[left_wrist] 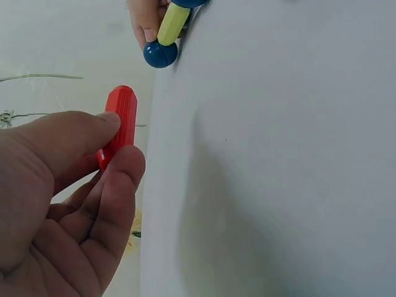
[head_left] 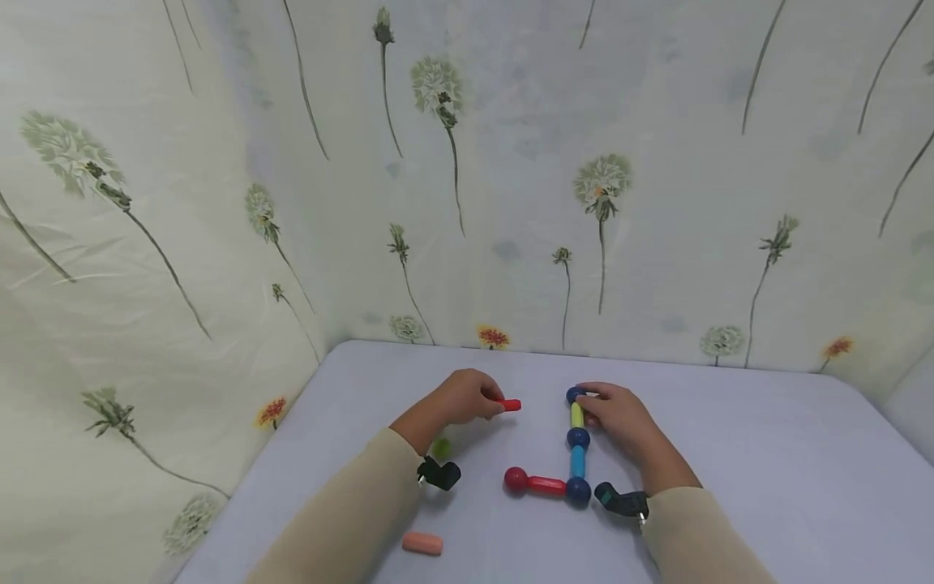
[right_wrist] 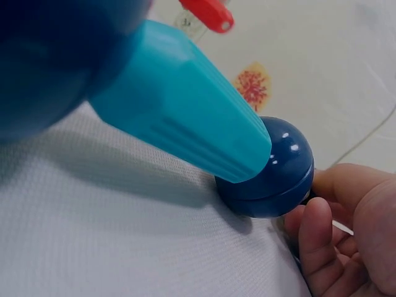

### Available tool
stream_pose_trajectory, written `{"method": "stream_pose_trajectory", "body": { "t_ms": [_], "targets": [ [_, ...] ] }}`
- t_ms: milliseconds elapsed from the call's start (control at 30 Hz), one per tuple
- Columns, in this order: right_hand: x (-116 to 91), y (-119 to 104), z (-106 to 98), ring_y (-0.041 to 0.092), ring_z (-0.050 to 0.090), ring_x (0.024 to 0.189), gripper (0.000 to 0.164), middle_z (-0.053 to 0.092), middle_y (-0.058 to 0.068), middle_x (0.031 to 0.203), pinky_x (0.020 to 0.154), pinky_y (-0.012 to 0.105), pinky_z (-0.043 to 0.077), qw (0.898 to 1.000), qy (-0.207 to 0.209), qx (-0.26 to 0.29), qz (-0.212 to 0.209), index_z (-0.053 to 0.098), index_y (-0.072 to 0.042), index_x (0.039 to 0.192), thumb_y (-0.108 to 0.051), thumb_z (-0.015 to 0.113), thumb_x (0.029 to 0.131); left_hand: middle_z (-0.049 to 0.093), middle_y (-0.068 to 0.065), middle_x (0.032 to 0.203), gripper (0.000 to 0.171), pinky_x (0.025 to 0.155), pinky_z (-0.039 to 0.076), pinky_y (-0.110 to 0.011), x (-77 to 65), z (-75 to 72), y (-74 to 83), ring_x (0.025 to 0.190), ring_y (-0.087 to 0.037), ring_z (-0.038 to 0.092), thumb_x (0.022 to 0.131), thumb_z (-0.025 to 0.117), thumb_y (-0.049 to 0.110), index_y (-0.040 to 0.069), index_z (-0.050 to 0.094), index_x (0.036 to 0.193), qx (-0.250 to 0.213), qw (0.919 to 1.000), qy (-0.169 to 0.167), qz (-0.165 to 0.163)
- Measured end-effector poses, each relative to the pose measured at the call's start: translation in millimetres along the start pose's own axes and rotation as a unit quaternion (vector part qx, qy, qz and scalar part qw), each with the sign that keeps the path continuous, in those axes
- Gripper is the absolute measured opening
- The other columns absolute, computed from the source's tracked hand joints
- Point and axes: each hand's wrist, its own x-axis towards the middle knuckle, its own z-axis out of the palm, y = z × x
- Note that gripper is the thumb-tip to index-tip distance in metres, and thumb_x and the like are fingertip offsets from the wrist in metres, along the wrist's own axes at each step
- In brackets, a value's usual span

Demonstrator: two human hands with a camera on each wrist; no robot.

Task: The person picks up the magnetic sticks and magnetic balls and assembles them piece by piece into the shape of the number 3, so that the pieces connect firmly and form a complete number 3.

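Sleeved forearms (head_left: 350,511) extend forward, the left hand (head_left: 470,396) pinching with thumb (left_wrist: 86,130) and forefinger (left_wrist: 127,166), the right hand (head_left: 616,412) gripping with bent fingers (right_wrist: 318,247).

Left hand (left_wrist: 68,204): thumb and finger pinch one ribbed red stick (left_wrist: 125,111). To the right: right hand (left_wrist: 145,17), partly seen, touching the far blue ball (left_wrist: 161,55). One yellow-green stick (left_wrist: 174,25), joining that ball to the near blue ball (left_wrist: 189,2), itself cropped. White table (left_wrist: 309,124), bearing a soft shadow (left_wrist: 226,235). Pale cloth (left_wrist: 68,43) beyond, blurred, its markings (left_wrist: 43,75) apparently plant stems.
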Motion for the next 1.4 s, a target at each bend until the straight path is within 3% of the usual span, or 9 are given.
{"method": "stream_pose_trajectory", "body": {
  "t_ms": [233, 567, 767, 1033, 1400],
  "targets": [
    [-0.8, -2.0, -2.1, 0.021, 0.062, 0.087, 0.049, 0.067, 0.008, 0.102, 0.075, 0.031, 0.049, 1.0, 0.008, 0.002, 0.0, 0.058, -0.014, 0.149, -0.037, 0.06, 0.106, 0.071, 0.003, 0.089, 0.009, 0.077, 0.053, -0.031, 23.5, 1.9, 3.6, 0.088, -0.018, 0.062, 0.096, 0.078, 0.025, 0.019, 0.079, 0.102, -0.006, 0.9999, 0.007, -0.009],
    [0.4, 1.1, 1.1, 0.021, 0.062, 0.089, 0.048, 0.065, 0.008, 0.101, 0.075, 0.031, 0.05, 1.0, 0.011, 0.003, 0.003, 0.059, -0.016, 0.148, -0.039, 0.061, 0.105, 0.068, 0.002, 0.093, 0.008, 0.078, 0.055, -0.032, 49.3, 18.8, 6.9, 0.091, -0.018, 0.061, 0.094, 0.079, 0.023, 0.018, 0.08, 0.101, 0.007, 0.9995, 0.015, -0.025],
    [-0.3, -0.1, -1.1, 0.022, 0.062, 0.09, 0.048, 0.066, 0.008, 0.099, 0.076, 0.031, 0.049, 1.0, 0.008, 0.0, 0.008, 0.059, -0.017, 0.148, -0.04, 0.061, 0.106, 0.068, 0.003, 0.093, 0.009, 0.081, 0.055, -0.031, 58.1, 27.3, 21.8, 0.09, -0.017, 0.061, 0.095, 0.078, 0.023, 0.018, 0.08, 0.102, 0.01, 0.9998, 0.011, -0.015],
    [-0.8, -2.1, 0.7, 0.023, 0.062, 0.086, 0.048, 0.067, 0.007, 0.087, 0.075, 0.032, 0.048, 1.0, 0.001, -0.012, 0.004, 0.06, -0.019, 0.147, -0.042, 0.061, 0.105, 0.068, 0.003, 0.094, 0.011, 0.083, 0.057, -0.03, 66.9, 38.1, 39.7, 0.091, -0.016, 0.061, 0.095, 0.079, 0.024, 0.018, 0.08, 0.105, 0.002, 0.9995, 0.012, -0.028],
    [1.0, 0.5, -1.4, 0.022, 0.061, 0.084, 0.047, 0.067, 0.005, 0.082, 0.075, 0.033, 0.046, 1.0, 0.006, -0.013, -0.01, 0.061, -0.017, 0.146, -0.039, 0.062, 0.105, 0.069, 0.005, 0.097, 0.015, 0.088, 0.057, -0.029, 80.8, 50.4, 48.2, 0.09, -0.014, 0.061, 0.097, 0.077, 0.023, 0.019, 0.079, 0.111, 0.0, 0.9997, 0.016, -0.017]
  ]
}}
